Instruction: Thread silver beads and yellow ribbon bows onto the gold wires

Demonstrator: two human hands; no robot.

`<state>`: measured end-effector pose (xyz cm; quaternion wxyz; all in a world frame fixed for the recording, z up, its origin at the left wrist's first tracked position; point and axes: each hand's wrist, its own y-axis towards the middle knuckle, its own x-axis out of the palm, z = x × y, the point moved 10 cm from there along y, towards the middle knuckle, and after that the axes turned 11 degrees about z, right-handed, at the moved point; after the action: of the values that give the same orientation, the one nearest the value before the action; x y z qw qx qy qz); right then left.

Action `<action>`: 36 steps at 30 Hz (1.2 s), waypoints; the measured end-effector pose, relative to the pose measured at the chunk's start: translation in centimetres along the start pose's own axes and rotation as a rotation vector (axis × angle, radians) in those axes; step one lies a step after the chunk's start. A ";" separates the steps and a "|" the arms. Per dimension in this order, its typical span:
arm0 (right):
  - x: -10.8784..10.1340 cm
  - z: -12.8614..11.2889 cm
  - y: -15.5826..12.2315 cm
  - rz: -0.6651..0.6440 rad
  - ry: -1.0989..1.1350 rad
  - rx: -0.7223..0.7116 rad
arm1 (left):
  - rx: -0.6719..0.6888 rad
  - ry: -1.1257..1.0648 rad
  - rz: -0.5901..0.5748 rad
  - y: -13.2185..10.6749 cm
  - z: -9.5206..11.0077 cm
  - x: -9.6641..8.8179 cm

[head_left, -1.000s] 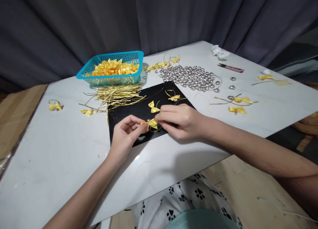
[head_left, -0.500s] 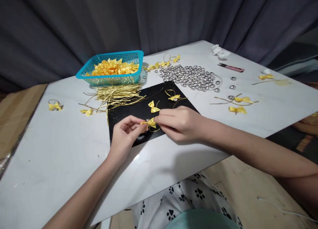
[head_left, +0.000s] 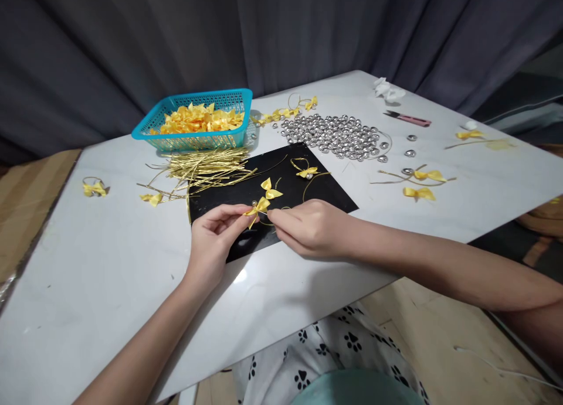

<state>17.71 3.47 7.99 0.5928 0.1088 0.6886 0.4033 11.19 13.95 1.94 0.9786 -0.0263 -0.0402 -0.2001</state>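
Note:
My left hand (head_left: pixel 211 241) pinches a small yellow ribbon bow (head_left: pixel 257 208) with a silver bead at its knot, held just above a black mat (head_left: pixel 325 188). My right hand (head_left: pixel 305 228) is closed on the thin gold wire (head_left: pixel 275 210) that loops off the bow. Two more yellow bows (head_left: pixel 270 189) lie on the mat behind my fingers, one with a wire loop. A heap of silver beads (head_left: pixel 336 136) sits beyond the mat, and a bundle of gold wires (head_left: pixel 206 167) lies at its left corner.
A blue basket (head_left: pixel 237 97) of yellow bows stands at the back left. Finished bows (head_left: pixel 420 183) lie scattered right, and another (head_left: pixel 94 188) far left. Pink snips (head_left: pixel 409 119) and crumpled tissue (head_left: pixel 387 90) lie at the back right. A dark curtain hangs behind the white table (head_left: pixel 101 288).
Both hands lifted the bow slightly and shifted it left and away from me; my right hand slid back off the bow onto the wire, uncovering more of the mat.

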 end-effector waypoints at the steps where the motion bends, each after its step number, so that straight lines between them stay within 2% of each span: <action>1: 0.0 0.0 0.0 -0.005 0.003 0.002 | 0.007 0.007 -0.006 0.0 0.0 0.0; 9: 0.9 -0.3 -0.2 -0.039 -0.036 0.041 | 0.032 0.025 -0.002 -0.1 0.1 -0.1; 15: -0.2 -0.8 0.0 0.131 -0.097 0.027 | 0.106 0.041 0.036 -0.4 0.7 -0.3; 19: -0.7 -1.0 -0.1 0.217 -0.117 0.019 | 0.178 0.055 0.066 -0.6 1.3 -0.5; 27: -0.8 -1.2 -0.1 0.249 -0.099 0.013 | 0.315 0.113 0.088 -1.7 2.7 -0.4; 33: -1.1 -1.6 0.0 0.287 -0.128 -0.017 | 0.520 0.187 0.092 -2.8 4.3 -0.1; 36: -1.2 -1.7 -0.1 0.304 -0.141 -0.033 | 0.575 0.212 0.091 -3.2 4.8 0.0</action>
<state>16.51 1.93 8.73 0.5736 0.2299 0.6142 0.4908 9.62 11.29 6.80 0.9525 0.2711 0.0084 -0.1381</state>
